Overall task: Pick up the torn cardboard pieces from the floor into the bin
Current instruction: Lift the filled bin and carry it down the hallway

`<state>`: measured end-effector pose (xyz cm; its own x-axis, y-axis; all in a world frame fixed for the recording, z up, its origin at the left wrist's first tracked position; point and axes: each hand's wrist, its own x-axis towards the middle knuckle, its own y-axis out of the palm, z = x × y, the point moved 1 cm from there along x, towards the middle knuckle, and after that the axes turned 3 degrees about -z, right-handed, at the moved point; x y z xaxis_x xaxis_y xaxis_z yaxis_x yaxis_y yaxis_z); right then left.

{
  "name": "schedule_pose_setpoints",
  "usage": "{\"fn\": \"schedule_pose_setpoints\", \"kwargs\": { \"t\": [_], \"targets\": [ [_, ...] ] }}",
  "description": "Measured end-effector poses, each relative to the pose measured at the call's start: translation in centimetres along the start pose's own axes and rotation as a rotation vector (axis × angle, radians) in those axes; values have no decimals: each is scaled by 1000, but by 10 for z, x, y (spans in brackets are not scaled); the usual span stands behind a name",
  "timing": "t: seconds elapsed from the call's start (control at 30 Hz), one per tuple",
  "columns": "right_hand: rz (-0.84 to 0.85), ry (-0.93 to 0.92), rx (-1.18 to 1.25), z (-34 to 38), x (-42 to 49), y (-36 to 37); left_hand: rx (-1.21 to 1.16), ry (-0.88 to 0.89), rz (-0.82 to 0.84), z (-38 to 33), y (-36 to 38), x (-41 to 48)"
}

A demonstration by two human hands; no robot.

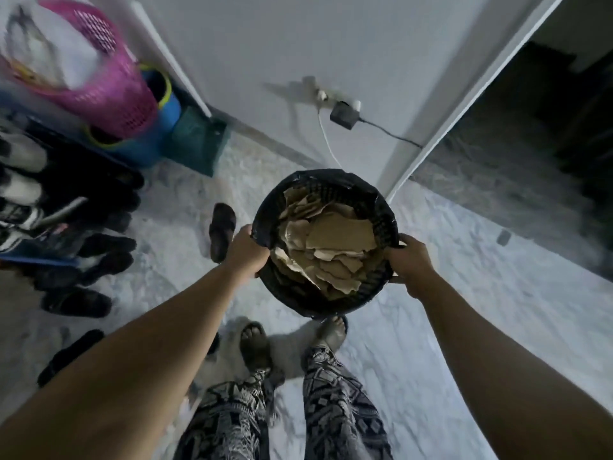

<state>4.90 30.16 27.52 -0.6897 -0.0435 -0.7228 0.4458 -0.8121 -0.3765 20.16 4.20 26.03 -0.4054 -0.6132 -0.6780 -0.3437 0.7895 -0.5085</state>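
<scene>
A round black mesh bin (331,180) with a black liner hangs in front of me above the marble floor. Torn brown cardboard pieces (328,247) fill it in a loose heap. My left hand (247,255) grips the bin's left rim. On the opposite side my right hand (409,262) holds the right rim. No cardboard shows on the visible floor around my feet.
Shoes on a rack (49,207) and loose slippers (221,230) crowd the left. A pink basket (109,81) sits on blue buckets (146,141) at the back left. Chargers and cables (343,114) hang on the wall ahead. A dark doorway (530,154) opens at the right.
</scene>
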Motion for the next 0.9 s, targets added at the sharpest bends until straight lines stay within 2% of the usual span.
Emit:
{"fn": "schedule_pose_setpoints", "kwargs": {
  "t": [0.17,0.23,0.4,0.63,0.9],
  "targets": [
    [-42,112,80,-46,122,39,66,5,60,3,69,108],
    [-61,149,114,-66,169,55,140,75,90,6,92,158],
    [-105,187,231,-96,252,78,151,135,165,4,140,259],
    [-189,196,370,-113,323,86,146,155,241,-27,198,329],
    [-176,172,352,-115,331,87,208,181,230,-19,204,346]
  ]
}}
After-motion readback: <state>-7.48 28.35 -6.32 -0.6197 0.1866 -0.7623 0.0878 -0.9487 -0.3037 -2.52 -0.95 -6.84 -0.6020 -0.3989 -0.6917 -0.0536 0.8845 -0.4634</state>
